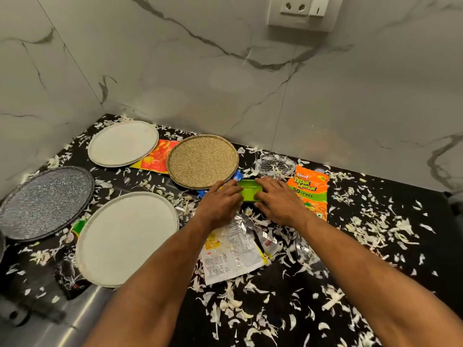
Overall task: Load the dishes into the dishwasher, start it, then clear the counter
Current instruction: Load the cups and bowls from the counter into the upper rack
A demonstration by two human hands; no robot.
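Head view of a black countertop (375, 284) littered with pale shredded peelings (370, 229), bounded by a marble wall carrying a socket plate (300, 13) at 1 o'clock. Both hands are meeting at the centre of the view over a small green tray (246, 188): the left hand (220, 200) is lying against its left end with fingers extended and close together, and the right hand (276, 200) is covering its right end with fingers lightly bent over the rim; whether either hand is actually gripping the tray cannot be told. The tray is sitting just beside the lower right edge of a speckled tan plate (202, 161), which is lying at 12 o'clock from the hands. A white plate (123, 143) is resting at 10 o'clock near the wall corner, a grey speckled plate (46, 201) at 9 o'clock, and a larger white plate (126, 237) at 8 o'clock, overhanging a steel sink edge (82, 319). A red snack wrapper (155, 157) is lying between the far white plate and the tan plate, partly under the latter. An orange-and-green snack packet (309, 190) is lying just right of the right hand, a white net bag (274, 166) is sitting at 1 o'clock, and a torn silver-white wrapper (230, 254) is lying at 6 o'clock beneath the forearms.
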